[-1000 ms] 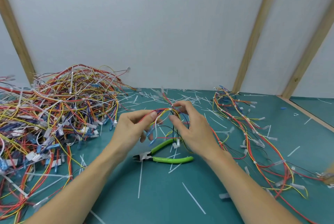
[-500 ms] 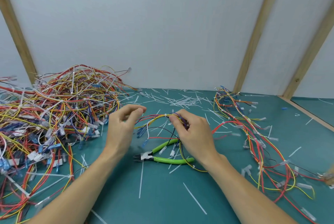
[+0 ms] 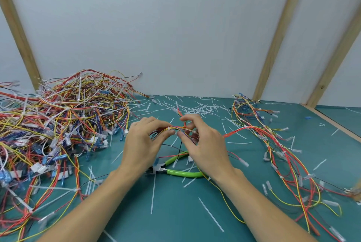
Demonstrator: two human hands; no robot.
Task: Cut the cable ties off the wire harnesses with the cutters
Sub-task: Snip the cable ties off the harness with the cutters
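A wire harness (image 3: pixel 176 128) is pinched above the middle of the green mat (image 3: pixel 175 212) by the left hand (image 3: pixel 143 144) and right hand (image 3: pixel 205 144). Green-handled cutters (image 3: pixel 175 169) lie ungripped beneath them, with open mat toward the near edge, flanked by a tangled harness pile (image 3: pixel 58 124) at the left edge and loose harnesses (image 3: pixel 273 144) toward the right.

A workshop bench, by the look of it. A teal mat (image 3: pixel 175 218) covers it, strewn with wire harnesses (image 3: pixel 58 124) and clipped ties (image 3: pixel 197 107); plain white panels (image 3: pixel 156 26) framed in wood stand behind.

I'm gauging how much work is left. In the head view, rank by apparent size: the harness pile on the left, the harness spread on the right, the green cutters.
1. Left harness pile
2. Right harness spread, thinner but long
3. Green cutters, partly hidden by the hands
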